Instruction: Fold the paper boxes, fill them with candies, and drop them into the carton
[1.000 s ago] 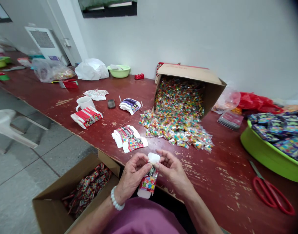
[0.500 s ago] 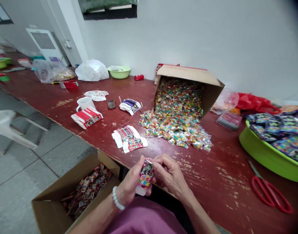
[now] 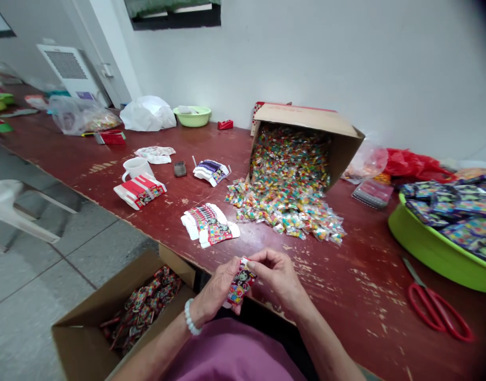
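Both my hands hold one small colourful printed carton [image 3: 241, 283] just in front of the table's near edge. My left hand [image 3: 216, 290] wraps round its lower part from the left. My right hand [image 3: 275, 275] pinches its top end with bent fingers. A stack of flat printed carton blanks [image 3: 209, 226] lies on the red table just beyond my hands. Further back, a tipped cardboard box [image 3: 330, 132] spills a heap of small colourful candy packets [image 3: 287, 203].
An open cardboard box [image 3: 88, 338] with filled cartons stands on the floor at lower left. Red scissors [image 3: 437, 309] and a green basin [image 3: 429, 241] of dark packets are at right. A white mug [image 3: 136, 168], more carton stacks [image 3: 140, 189] and a phone [image 3: 180, 168] lie at left.
The carton's white top flap, open a second ago, is now folded down. My hands have drawn closer together round the carton and tilted it.
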`<state>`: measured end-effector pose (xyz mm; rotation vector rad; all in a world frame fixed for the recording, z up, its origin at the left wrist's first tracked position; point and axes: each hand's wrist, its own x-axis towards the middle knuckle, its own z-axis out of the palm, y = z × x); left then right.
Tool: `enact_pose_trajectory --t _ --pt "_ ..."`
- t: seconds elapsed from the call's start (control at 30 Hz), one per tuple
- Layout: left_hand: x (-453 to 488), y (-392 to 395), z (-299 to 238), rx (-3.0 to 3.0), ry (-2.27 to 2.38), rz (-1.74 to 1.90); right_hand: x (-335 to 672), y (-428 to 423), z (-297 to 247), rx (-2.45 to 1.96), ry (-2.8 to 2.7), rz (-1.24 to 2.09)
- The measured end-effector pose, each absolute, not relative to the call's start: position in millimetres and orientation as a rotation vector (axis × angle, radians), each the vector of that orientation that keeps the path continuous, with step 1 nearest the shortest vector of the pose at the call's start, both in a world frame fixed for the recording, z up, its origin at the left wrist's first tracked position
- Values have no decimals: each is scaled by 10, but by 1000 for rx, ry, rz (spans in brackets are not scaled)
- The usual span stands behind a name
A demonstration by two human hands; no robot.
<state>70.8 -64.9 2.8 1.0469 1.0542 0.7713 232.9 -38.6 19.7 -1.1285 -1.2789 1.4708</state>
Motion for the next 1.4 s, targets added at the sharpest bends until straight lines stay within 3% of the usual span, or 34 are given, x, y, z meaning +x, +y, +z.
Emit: enact_pose_trajectory --t 0.2,0.4,0.63,0.93,1.03,1.23,1.4 --pt "698 -660 31 1084 996 823 2372 -478 149 -1054 -1573 1205" --pt "687 -633 74 1185 1007 749 2396 -451 50 -1170 -1541 1186" --pt "666 -615 50 1113 1021 769 2431 -444 168 -949 -1760 1149" --pt "755 -581 -60 1022 1028 821 2284 -532 -88 -1027 -1768 848" --pt "758 -531 -86 894 963 855 2429 -289 -107 -1184 -1843 848" --pt "644 -533 -48 611 906 924 3036 559 -221 -1643 -1829 315" --pt "476 -633 -81 569 874 897 3153 783 -422 -1722 -1867 248"
